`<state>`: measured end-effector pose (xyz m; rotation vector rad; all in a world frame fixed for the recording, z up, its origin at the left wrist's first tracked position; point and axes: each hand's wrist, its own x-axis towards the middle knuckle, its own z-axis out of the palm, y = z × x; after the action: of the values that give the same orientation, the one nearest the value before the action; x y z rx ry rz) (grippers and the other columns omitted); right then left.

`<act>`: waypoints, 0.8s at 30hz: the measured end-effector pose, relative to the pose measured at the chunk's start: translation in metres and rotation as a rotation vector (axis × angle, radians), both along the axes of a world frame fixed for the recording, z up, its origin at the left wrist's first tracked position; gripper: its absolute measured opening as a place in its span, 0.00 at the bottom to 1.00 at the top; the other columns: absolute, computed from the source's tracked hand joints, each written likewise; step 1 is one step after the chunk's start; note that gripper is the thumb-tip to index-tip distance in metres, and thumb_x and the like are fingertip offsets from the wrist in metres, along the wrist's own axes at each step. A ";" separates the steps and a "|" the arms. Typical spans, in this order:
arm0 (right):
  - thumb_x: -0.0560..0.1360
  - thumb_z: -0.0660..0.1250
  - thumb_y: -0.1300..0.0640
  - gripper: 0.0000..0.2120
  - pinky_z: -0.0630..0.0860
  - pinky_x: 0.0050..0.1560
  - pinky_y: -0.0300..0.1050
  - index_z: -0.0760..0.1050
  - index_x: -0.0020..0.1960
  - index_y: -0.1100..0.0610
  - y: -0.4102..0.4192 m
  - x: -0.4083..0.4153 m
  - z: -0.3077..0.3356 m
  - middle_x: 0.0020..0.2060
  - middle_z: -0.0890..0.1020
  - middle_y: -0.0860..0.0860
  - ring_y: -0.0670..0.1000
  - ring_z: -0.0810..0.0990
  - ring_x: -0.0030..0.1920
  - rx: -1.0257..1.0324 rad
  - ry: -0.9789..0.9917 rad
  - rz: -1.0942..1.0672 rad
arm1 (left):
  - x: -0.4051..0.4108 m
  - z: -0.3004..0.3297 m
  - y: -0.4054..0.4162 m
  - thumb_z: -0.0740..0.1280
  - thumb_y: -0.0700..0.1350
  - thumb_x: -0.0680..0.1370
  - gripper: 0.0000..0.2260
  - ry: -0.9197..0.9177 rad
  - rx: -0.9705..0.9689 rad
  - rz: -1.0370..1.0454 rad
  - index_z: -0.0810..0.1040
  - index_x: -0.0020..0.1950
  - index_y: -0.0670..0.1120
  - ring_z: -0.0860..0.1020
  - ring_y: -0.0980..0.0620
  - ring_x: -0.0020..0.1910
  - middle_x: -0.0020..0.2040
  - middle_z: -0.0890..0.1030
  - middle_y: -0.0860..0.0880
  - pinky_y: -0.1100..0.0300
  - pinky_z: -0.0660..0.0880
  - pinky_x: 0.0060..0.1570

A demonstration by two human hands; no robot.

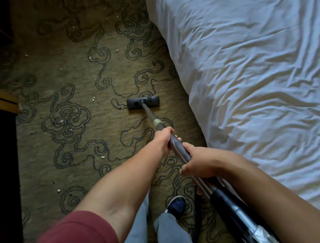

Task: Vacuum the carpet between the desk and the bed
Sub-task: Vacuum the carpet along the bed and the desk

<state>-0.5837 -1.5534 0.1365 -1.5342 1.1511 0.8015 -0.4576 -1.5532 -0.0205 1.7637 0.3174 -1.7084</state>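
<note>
Bed (254,75): we see a rumpled white sheet filling the upper right, its edge running diagonally down to the carpet.
Carpet (67,72): olive-brown with dark swirling line patterns; it occupies the strip between the bed and the dark furniture on the left.
Desk (0,99): we take the dark mass with a yellowish wooden edge at the left to be the desk, though the shadow there is too deep to be sure.
Vacuum wand (150,115): a dark tube slanting from lower right up to the floor head; a pale band wraps it just above our left hand.
Floor head (143,102): flat, dark, rectangular, resting on the carpet near the side of the bed.
Left hand (163,140): clenched around the wand, forward of the other hand.
Right hand (200,163): wrapped around the wand just behind the left.
Shoe (176,204): dark blue, on the carpet below the wand.
Crumbs (93,99): small pale scraps scattered across the carpet left of the floor head.
</note>
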 end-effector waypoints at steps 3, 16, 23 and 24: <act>0.72 0.72 0.53 0.32 0.83 0.33 0.50 0.59 0.71 0.48 -0.027 0.016 -0.004 0.47 0.80 0.55 0.54 0.85 0.32 0.084 -0.012 -0.097 | 0.018 -0.008 -0.027 0.65 0.37 0.77 0.12 -0.030 -0.013 0.010 0.72 0.60 0.39 0.78 0.46 0.31 0.42 0.77 0.40 0.56 0.77 0.29; 0.73 0.72 0.48 0.34 0.83 0.41 0.56 0.57 0.73 0.45 -0.202 0.173 -0.017 0.46 0.81 0.57 0.57 0.85 0.37 0.134 -0.039 -0.157 | 0.182 -0.037 -0.206 0.64 0.37 0.76 0.11 -0.073 -0.051 -0.002 0.69 0.57 0.40 0.77 0.45 0.23 0.37 0.74 0.41 0.56 0.77 0.29; 0.73 0.72 0.47 0.36 0.83 0.42 0.53 0.57 0.74 0.49 -0.286 0.279 -0.028 0.50 0.79 0.56 0.56 0.84 0.40 0.074 -0.090 -0.220 | 0.288 -0.040 -0.303 0.65 0.36 0.74 0.11 -0.117 -0.051 -0.068 0.72 0.56 0.39 0.77 0.47 0.18 0.35 0.76 0.42 0.58 0.78 0.27; 0.73 0.72 0.47 0.35 0.83 0.41 0.53 0.58 0.73 0.50 -0.300 0.293 -0.032 0.51 0.79 0.56 0.56 0.84 0.39 0.074 -0.092 -0.226 | 0.302 -0.044 -0.318 0.65 0.36 0.74 0.11 -0.117 -0.049 -0.080 0.72 0.56 0.39 0.77 0.47 0.18 0.34 0.77 0.42 0.57 0.78 0.31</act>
<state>-0.2909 -1.8535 0.1046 -1.3386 1.1889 0.6092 -0.1559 -1.8707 -0.0640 1.8535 0.1545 -1.6448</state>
